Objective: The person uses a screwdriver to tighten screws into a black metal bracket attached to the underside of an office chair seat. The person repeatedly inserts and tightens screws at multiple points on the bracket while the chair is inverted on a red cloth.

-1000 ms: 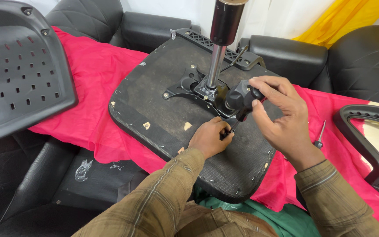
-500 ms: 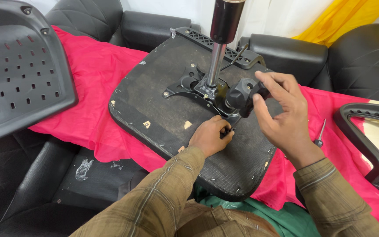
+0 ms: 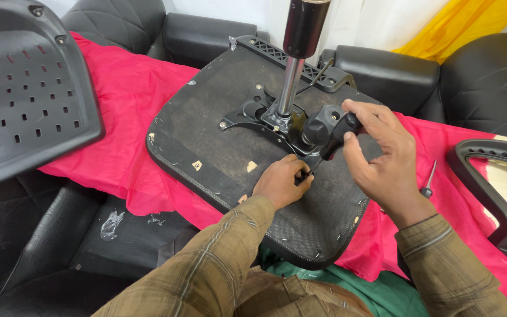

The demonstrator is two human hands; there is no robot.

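Seat base (image 3: 218, 147): the upturned underside of a chair seat lay on a pink cloth (image 3: 124, 111) spread over black sofa cushions; its dark board faced up at me.
Metal column (image 3: 291, 76): a chrome shaft with a black upper sleeve stood upright from the black mounting plate (image 3: 259, 111) bolted near the middle of the seat base.
Labels and marks: small pale square patches (image 3: 252, 167) dotted the board near its front edge; I could read no writing on them. A worn whitish mark (image 3: 111, 224) showed on the black cushion at lower left.
My left hand (image 3: 281, 183): it rested on the seat base, fingers curled and pressed together around the thin tip of a tool just below the mounting plate.
My right hand (image 3: 377, 158): thumb and fingers were pinched on the black handle (image 3: 338, 130) beside a black knob (image 3: 319, 124), just right of the column.
Other things: a perforated black chair back (image 3: 24, 94) lay at upper left; a screwdriver (image 3: 428, 183) lay on the cloth to my right; a black frame (image 3: 500, 194) sat at the far right edge.
Change from the earlier frames: my right hand had opened slightly off the knob, fingertips now on the handle; my left hand stayed put.
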